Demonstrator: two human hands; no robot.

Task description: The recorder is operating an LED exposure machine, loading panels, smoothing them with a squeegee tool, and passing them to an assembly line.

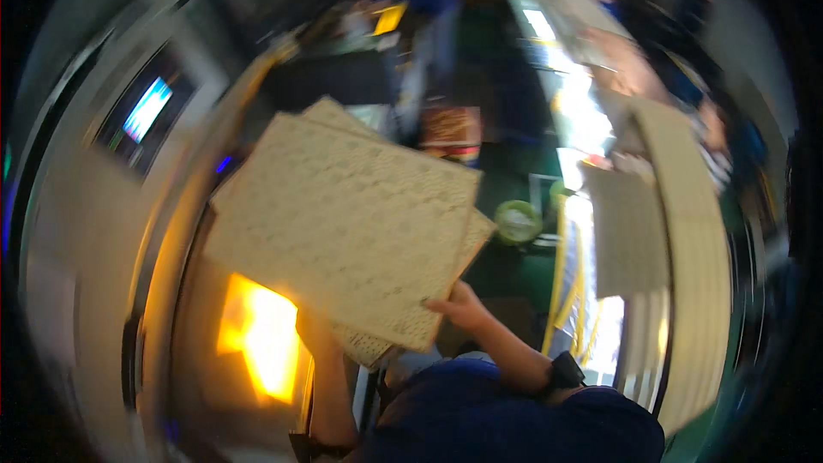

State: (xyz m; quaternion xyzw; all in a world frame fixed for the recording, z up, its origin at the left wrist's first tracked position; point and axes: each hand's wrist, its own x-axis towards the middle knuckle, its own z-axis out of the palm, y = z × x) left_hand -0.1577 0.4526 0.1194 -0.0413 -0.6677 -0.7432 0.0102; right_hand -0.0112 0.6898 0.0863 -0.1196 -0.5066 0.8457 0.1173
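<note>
A few thin cream boards point(343, 214), dotted all over with small holes or marks, lie loosely stacked and fanned out in front of my body. At their near right corner, my right hand point(465, 307) is closed on the edge, thumb on top and fingers underneath. My left hand point(315, 332) supports the near left edge; its fingers are mostly hidden behind the boards. Corners of the lower boards stick out at the far side and at the right. Motion blurs the picture, so the fine surface pattern cannot be made out.
A glaring orange-yellow light point(261, 339) shines beside my left forearm. At left is a lit screen point(147, 110). A round green container point(519, 221) stands right of the boards. Farther right, light panels point(686, 249) line a bench. People work at the back and right.
</note>
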